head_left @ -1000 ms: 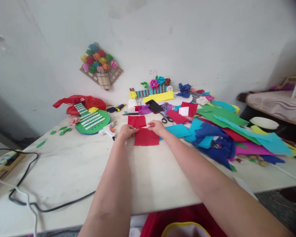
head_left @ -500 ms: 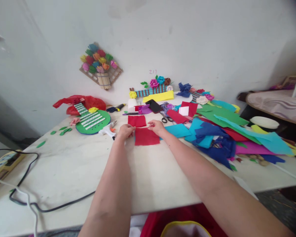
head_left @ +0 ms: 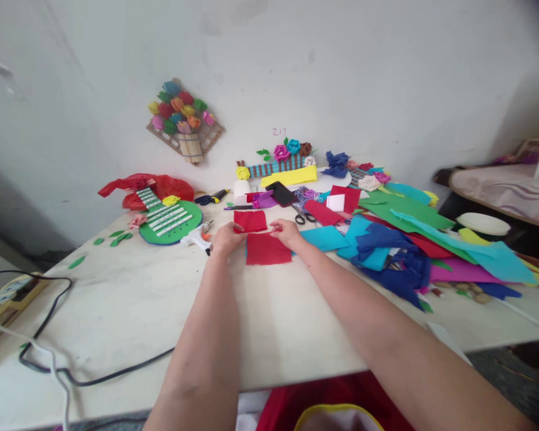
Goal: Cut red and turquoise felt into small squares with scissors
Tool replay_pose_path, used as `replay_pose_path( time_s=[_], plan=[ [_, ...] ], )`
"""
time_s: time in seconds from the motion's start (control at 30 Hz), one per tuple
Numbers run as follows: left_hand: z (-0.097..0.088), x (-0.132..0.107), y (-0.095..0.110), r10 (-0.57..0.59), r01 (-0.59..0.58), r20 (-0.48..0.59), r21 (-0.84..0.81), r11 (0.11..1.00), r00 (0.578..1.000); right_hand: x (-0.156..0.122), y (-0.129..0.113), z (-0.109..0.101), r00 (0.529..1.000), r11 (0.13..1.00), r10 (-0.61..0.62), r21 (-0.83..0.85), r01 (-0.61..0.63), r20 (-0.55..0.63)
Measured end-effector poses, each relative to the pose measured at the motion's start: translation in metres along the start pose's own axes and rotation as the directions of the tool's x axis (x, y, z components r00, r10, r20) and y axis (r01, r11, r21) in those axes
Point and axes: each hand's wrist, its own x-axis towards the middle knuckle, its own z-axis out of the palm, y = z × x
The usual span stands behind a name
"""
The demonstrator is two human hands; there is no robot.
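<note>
A red crepe paper piece (head_left: 268, 250) lies on the table in front of me, with a bit of blue showing at its left and right edges. At its far left corner is my left hand (head_left: 229, 238), closed with thumb and finger pinched on the paper's edge. My right hand (head_left: 287, 232) pinches the same far edge near its right end. Between the fingertips the edge looks narrow and slightly raised; whether it is folded or rolled I cannot tell. Just beyond the hands rests a second, smaller red crepe paper piece (head_left: 250, 221).
Left of my hands are a white glue gun (head_left: 197, 239) and a green guitar-shaped craft (head_left: 170, 222). Scissors (head_left: 304, 218), a black phone (head_left: 281, 194) and a pen (head_left: 238, 208) lie beyond. Coloured paper (head_left: 413, 209) heaps up on the right. A black cable (head_left: 117, 363) crosses the left.
Both hands keep their pinch on the far edge of the red crepe paper, with small finger shifts. The left fingertips are slightly farther forward. The view has barely moved.
</note>
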Motion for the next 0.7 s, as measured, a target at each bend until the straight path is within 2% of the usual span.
replay_pose_path(
  time_s=[0.1,0.2,0.27,0.37,0.43,0.6,0.7],
  plan=[
    [0.000,0.000,0.000,0.079,-0.074,-0.045,0.109,0.991,0.996,0.001,0.002,0.001,1.000,1.000,-0.014,0.011,0.014,-0.007],
    [0.001,0.000,0.000,0.194,-0.188,-0.055,0.101,0.977,0.979,0.002,0.004,0.001,1.000,1.000,-0.019,-0.010,0.019,-0.005],
    [0.002,-0.001,0.002,0.317,-0.313,-0.049,0.078,0.947,0.947,0.003,0.004,0.002,1.000,0.999,-0.012,-0.032,0.012,-0.004],
    [0.004,-0.002,0.004,0.455,-0.456,0.037,0.066,0.887,0.890,0.004,0.006,0.002,1.000,0.999,-0.014,-0.037,0.014,0.002],
    [0.006,-0.001,0.004,0.485,-0.492,0.091,0.077,0.867,0.870,0.004,0.007,0.002,1.000,0.999,-0.024,-0.030,0.024,0.003],
    [0.011,0.001,0.001,0.472,-0.483,0.160,0.038,0.875,0.867,0.003,0.007,0.003,1.000,0.999,-0.030,-0.020,0.030,0.002],
    [0.013,0.001,0.000,0.492,-0.517,0.206,0.086,0.852,0.846,0.002,0.004,0.002,1.000,0.999,-0.026,-0.039,0.026,0.002]
  ],
)
